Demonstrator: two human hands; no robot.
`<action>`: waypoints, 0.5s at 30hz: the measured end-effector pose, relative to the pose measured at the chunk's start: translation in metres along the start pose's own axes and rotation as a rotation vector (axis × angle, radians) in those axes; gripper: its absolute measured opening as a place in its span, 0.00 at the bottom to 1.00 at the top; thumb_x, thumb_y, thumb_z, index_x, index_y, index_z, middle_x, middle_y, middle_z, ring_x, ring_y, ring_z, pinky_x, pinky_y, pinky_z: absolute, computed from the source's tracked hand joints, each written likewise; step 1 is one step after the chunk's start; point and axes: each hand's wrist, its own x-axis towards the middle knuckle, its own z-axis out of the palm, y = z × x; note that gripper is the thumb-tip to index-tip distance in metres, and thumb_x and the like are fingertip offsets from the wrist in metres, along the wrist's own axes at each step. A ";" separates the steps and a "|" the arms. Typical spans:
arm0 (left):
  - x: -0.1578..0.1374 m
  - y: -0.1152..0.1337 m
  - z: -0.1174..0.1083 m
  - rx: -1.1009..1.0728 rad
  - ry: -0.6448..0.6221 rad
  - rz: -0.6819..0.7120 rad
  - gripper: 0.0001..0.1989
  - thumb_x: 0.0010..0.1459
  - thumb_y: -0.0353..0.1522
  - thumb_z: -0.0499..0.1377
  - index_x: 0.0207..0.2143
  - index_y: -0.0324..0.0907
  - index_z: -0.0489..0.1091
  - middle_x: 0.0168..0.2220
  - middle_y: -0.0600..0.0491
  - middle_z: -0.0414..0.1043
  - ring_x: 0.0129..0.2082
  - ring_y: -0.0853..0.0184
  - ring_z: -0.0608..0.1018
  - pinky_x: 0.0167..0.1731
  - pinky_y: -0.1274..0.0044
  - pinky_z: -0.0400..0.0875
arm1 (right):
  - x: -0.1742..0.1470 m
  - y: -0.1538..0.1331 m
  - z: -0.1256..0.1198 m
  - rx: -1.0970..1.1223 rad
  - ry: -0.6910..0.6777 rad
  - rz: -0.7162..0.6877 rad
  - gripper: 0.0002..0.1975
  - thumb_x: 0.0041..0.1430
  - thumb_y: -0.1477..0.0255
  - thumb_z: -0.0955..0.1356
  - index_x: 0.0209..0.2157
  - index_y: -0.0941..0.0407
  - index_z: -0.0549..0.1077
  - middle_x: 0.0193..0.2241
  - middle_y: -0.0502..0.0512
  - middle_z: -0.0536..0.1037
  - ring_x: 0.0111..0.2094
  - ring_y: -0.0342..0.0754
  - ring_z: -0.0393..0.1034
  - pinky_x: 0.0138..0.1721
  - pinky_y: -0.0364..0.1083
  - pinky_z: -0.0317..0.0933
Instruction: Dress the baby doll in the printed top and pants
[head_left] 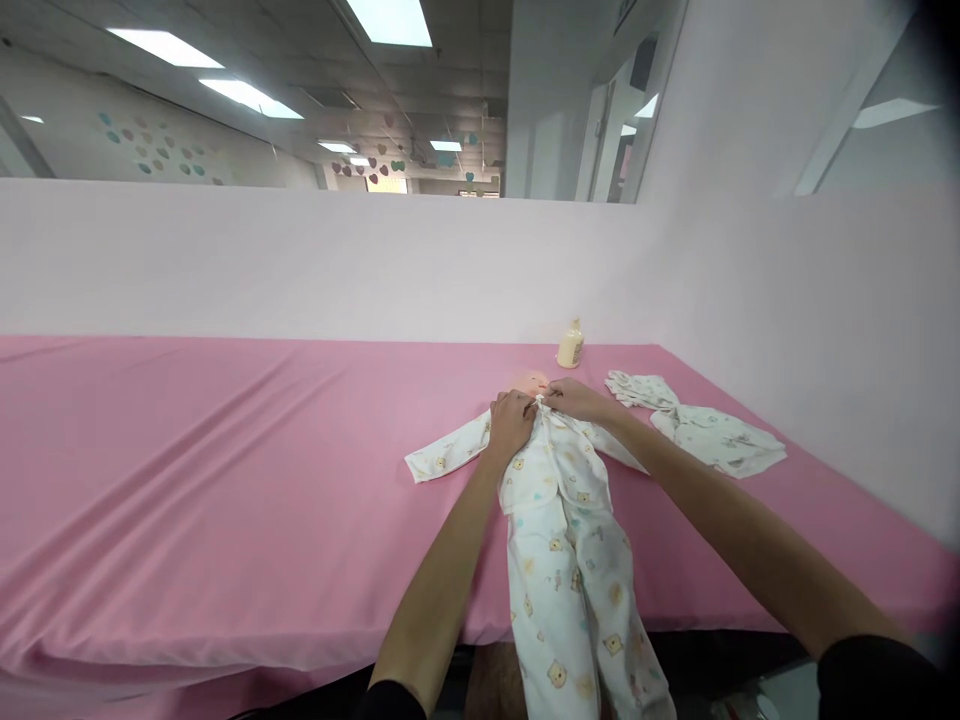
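Observation:
A baby doll lies on its back, its head (531,382) partly hidden behind my hands. It wears a white pajama top (559,460) with small bear prints and matching pajama pants (574,580), whose legs hang past the table's front edge. At the collar, my left hand (513,420) is closed with fingertips pinching the fabric on the left side of the neck opening. My right hand (574,399) pinches the collar from the right, close to the left fingertips. One sleeve stretches out to the left; the right sleeve runs partly under my right forearm.
A pink cloth (262,480) with creases covers the table. Behind the doll stands a cream pump bottle (570,345). Another white printed baby garment (712,435) lies crumpled to the right. White walls (337,265) border the table at the back and right.

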 end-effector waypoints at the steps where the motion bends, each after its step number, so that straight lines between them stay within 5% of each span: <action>1: -0.001 0.000 -0.001 0.004 -0.002 0.006 0.11 0.65 0.31 0.52 0.36 0.42 0.75 0.44 0.48 0.73 0.47 0.60 0.69 0.50 0.67 0.60 | 0.000 -0.001 0.001 -0.027 0.006 -0.002 0.09 0.55 0.69 0.65 0.24 0.56 0.64 0.22 0.46 0.63 0.25 0.41 0.57 0.25 0.41 0.48; 9: -0.005 0.001 -0.003 -0.009 0.039 -0.014 0.11 0.66 0.34 0.53 0.37 0.41 0.74 0.44 0.49 0.74 0.47 0.61 0.70 0.50 0.69 0.60 | -0.001 -0.004 0.008 -0.110 0.117 0.114 0.12 0.52 0.75 0.64 0.19 0.56 0.57 0.20 0.47 0.61 0.24 0.41 0.54 0.25 0.42 0.46; 15: -0.005 0.001 -0.002 -0.028 0.104 -0.081 0.12 0.66 0.34 0.51 0.35 0.40 0.72 0.42 0.48 0.74 0.45 0.61 0.71 0.48 0.70 0.61 | -0.012 -0.016 0.007 -0.161 0.300 0.268 0.10 0.56 0.71 0.63 0.22 0.55 0.59 0.23 0.51 0.68 0.26 0.44 0.59 0.26 0.43 0.48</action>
